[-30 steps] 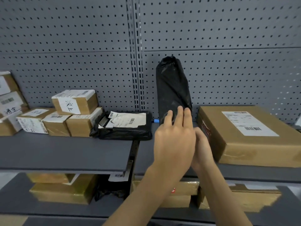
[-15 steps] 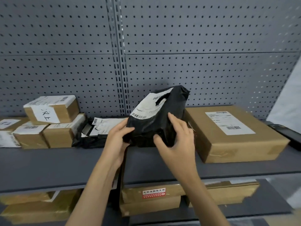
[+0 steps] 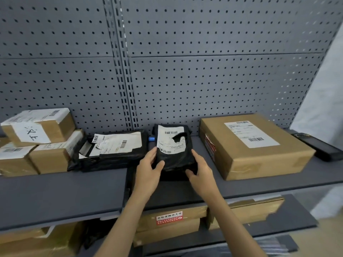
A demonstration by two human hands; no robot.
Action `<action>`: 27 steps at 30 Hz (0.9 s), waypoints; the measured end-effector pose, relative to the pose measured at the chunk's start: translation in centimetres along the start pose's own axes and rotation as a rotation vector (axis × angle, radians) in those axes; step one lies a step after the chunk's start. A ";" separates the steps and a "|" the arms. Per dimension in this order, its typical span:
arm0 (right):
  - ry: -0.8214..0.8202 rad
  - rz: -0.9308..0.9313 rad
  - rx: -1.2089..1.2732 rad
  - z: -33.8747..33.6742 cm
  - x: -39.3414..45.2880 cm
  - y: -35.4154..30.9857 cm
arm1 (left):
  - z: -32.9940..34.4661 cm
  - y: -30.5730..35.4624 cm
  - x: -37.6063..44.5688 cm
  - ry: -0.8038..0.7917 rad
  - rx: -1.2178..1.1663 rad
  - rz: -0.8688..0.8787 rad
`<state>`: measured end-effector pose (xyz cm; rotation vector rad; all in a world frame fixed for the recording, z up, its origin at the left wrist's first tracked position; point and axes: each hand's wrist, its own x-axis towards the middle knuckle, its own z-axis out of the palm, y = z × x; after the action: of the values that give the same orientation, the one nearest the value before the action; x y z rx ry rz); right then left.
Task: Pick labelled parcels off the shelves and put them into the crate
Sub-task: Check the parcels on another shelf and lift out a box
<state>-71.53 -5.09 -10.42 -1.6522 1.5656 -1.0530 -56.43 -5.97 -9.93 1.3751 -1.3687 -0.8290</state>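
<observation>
A black plastic parcel with a white barcode label on top lies flat on the grey shelf, label facing up. My left hand grips its left near corner, thumb on top. Its right near corner is held by my right hand, fingers curled under the edge. No crate is in view.
A second black labelled parcel lies just to the left, and a large brown labelled box to the right. Small brown boxes are stacked at far left. A black device lies at far right. More boxes fill the lower shelf.
The black parcel stood upright against the pegboard, then was tipped forward by both hands; now it lies flat on the shelf with its label up.
</observation>
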 end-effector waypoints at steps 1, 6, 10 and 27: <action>-0.013 -0.006 -0.004 -0.1 0.0 0.3 | 0.4 0.1 -0.2 0.025 0.086 0.026; 0.077 -0.161 0.022 -2.3 -0.4 -0.1 | 2.9 2.1 -1.5 0.167 0.404 0.241; 0.263 -0.284 0.112 -8.1 0.4 -1.1 | 6.2 4.8 -1.3 -0.009 0.254 0.293; 0.330 0.280 -0.106 -25.2 4.8 11.2 | 19.3 7.6 -0.9 -0.006 -0.351 -0.353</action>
<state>-99.06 -8.85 -7.22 -1.3196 2.0296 -1.1479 -77.03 -7.53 -8.32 1.3489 -0.9367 -1.2424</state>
